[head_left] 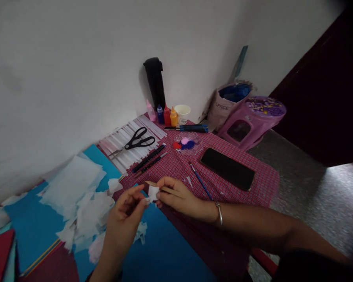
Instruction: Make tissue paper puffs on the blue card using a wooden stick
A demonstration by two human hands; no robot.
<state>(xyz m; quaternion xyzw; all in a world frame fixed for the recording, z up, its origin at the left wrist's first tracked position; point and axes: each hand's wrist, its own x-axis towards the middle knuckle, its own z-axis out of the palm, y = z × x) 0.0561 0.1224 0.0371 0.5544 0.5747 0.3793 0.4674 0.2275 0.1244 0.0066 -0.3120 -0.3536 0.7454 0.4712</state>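
My left hand point(126, 213) and my right hand point(176, 197) meet over the near edge of a red checked cloth point(253, 164). Both pinch a small white paper piece point(152, 192) between their fingertips. My right hand also grips a thin wooden stick point(164, 188) that points left across the paper. A metal bangle point(219, 213) sits on my right wrist. Blue paper sheets point(161, 250) lie under my hands, with torn white paper scraps point(79, 196) to the left.
On the cloth lie a black phone point(228, 168), a blue-handled paintbrush point(200, 181), a paint palette point(185, 144), black scissors point(138, 139), pens point(148, 158) and a craft knife point(191, 128). Paint bottles point(166, 114), a paper cup point(182, 113) and a black flask point(154, 82) stand by the wall. A pink stool point(253, 119) stands to the right.
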